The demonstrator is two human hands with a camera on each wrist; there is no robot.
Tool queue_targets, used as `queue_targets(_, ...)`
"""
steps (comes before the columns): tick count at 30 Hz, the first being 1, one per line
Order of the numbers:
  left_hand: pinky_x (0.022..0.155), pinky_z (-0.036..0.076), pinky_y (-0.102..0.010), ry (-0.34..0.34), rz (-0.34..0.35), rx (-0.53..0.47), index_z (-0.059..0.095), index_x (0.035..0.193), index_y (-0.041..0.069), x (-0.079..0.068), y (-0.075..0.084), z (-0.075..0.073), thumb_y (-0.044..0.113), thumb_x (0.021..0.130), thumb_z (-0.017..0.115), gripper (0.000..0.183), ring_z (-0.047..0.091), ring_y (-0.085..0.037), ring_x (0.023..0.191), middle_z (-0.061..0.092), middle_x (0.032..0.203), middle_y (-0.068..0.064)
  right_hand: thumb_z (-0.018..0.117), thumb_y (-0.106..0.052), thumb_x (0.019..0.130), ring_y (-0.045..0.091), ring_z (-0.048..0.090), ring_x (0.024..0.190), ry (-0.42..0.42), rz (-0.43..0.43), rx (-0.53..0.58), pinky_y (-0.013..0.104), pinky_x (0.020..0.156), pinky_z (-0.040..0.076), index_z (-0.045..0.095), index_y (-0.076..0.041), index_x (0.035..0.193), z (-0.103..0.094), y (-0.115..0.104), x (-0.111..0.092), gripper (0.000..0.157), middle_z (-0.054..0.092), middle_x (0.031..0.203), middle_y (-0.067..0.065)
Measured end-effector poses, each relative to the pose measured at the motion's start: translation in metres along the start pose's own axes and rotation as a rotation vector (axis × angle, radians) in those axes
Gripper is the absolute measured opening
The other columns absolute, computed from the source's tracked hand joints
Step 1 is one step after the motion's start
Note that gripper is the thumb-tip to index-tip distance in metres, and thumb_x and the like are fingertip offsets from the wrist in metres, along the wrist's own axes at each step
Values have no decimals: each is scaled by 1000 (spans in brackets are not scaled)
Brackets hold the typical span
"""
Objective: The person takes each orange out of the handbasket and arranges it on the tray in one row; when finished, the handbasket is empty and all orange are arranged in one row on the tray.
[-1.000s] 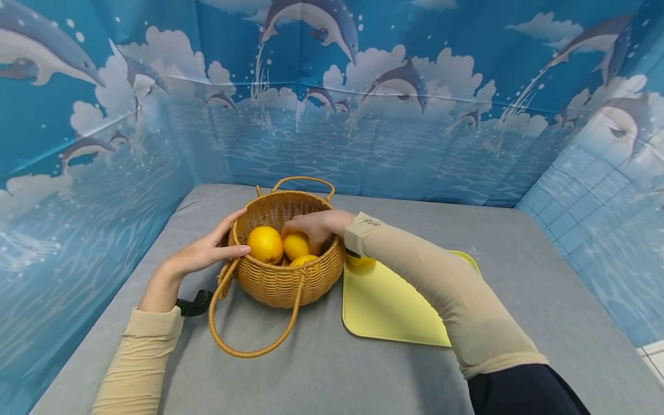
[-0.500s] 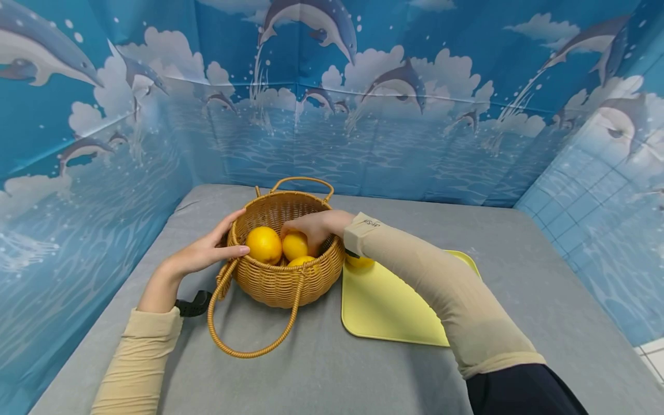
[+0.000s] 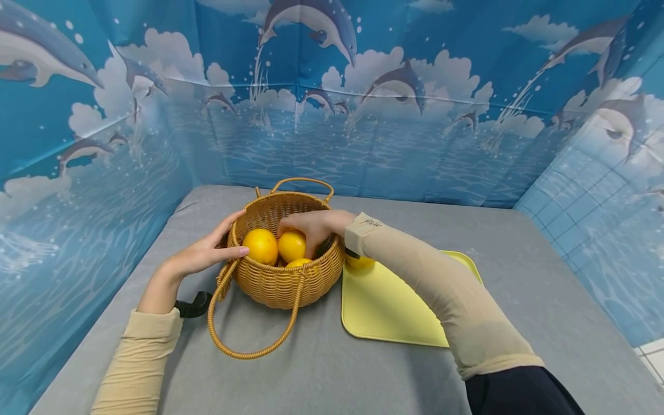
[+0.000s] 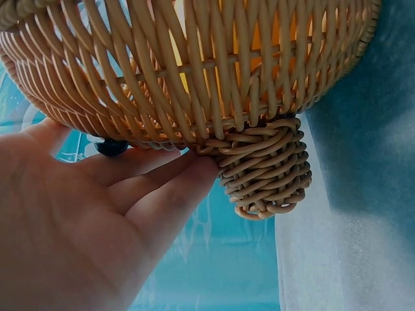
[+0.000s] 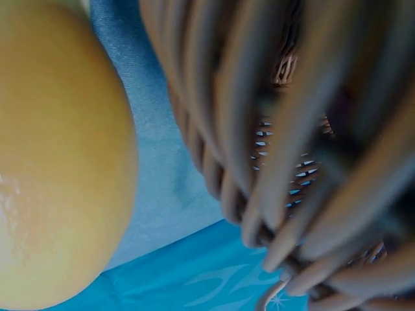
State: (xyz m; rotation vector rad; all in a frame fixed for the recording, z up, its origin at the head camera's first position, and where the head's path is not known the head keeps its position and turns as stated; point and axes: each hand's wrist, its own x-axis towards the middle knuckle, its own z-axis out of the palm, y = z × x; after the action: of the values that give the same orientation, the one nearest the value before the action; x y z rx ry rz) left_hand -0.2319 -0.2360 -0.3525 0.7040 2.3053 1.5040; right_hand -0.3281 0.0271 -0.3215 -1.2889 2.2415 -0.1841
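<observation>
L hand point(image 3: 204, 252) grips the basket point(image 3: 275, 290), thumb over its rim, & R hand point(image 3: 314, 226) grasps a fruit point(image 3: 292, 246) inside, btwn 2nd fruit point(image 3: 260, 247) & 3rd fruit point(image 3: 299, 263). Poss. snags: a slack L grip + R wrist leaning on the rim could tip the basket; a careless R swing could knock 4th fruit point(image 3: 359, 261), just outside by the tray point(image 3: 389, 311), & roll it off.

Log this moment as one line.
left hand: touches basket | right hand: grips middle fruit inside basket | left fruit, front fruit: in basket | yellow tray: beside basket
</observation>
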Motion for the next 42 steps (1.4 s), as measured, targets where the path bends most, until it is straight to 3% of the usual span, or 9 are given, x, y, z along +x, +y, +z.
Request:
queue_targets(5, 103, 24, -54, -1, -1, 1, 1, 152, 22, 0, 0, 1, 24, 95, 56, 79, 17, -38, 137, 3, 154, -17, 85, -20, 67, 14, 46, 109, 52, -14, -63, 30, 91, 39, 46, -19, 128, 0, -2, -6, 73, 46, 127, -1)
queue_targets(10, 100, 29, -53, 6, 3, 4, 6, 151, 20, 2, 1, 0, 24, 94, 57, 77, 26, -39, 133, 14, 151, -21, 82, -19, 69, 14, 45, 109, 116, -48, -29, 31, 91, 39, 45, -19, 130, -7, -5, -19, 71, 45, 128, -2)
queue_targets(17, 92, 39, -47, 18, 1, 33, 15, 147, 15, 2, 0, -1, 24, 94, 58, 70, 43, -35, 118, 30, 140, -25, 78, -17, 72, 16, 43, 112, 209, -161, 117, 34, 92, 39, 42, -16, 132, -18, -6, -43, 70, 42, 132, 0)
queue_targets(25, 92, 38, -49, 28, -9, 40, 17, 146, 15, 2, -1, -1, 25, 93, 59, 69, 42, -34, 118, 31, 138, -25, 73, -14, 73, 20, 48, 107, 333, -279, 339, 38, 88, 43, 41, -14, 135, -9, -6, -74, 70, 42, 133, 1)
queue_targets(29, 92, 38, -49, 29, -11, 37, 17, 146, 15, 1, -2, -1, 25, 93, 59, 69, 42, -35, 118, 31, 138, -26, 74, -9, 72, 26, 50, 107, 395, -282, 500, 42, 86, 46, 38, -13, 137, -1, 0, -92, 75, 38, 136, 5)
queue_targets(32, 93, 38, -49, 30, -11, 34, 17, 146, 15, 0, -2, -1, 25, 93, 60, 69, 42, -34, 118, 32, 138, -26, 73, -3, 72, 30, 51, 108, 478, -288, 594, 44, 86, 46, 34, -10, 139, 6, 9, -106, 78, 35, 139, 8)
queue_targets(37, 93, 37, -49, 32, -8, 32, 17, 146, 15, 0, -3, 0, 24, 93, 60, 69, 41, -36, 120, 32, 138, -26, 71, 2, 71, 32, 53, 107, 661, -333, 642, 47, 83, 48, 33, -8, 139, 19, 23, -131, 79, 35, 138, 10)
queue_targets(42, 93, 36, -50, 32, -14, 28, 17, 146, 16, 0, -3, 0, 25, 93, 60, 69, 40, -38, 121, 30, 139, -26, 71, 7, 72, 32, 47, 113, 773, -335, 695, 45, 84, 48, 32, -9, 138, 35, 36, -154, 78, 31, 140, 11)
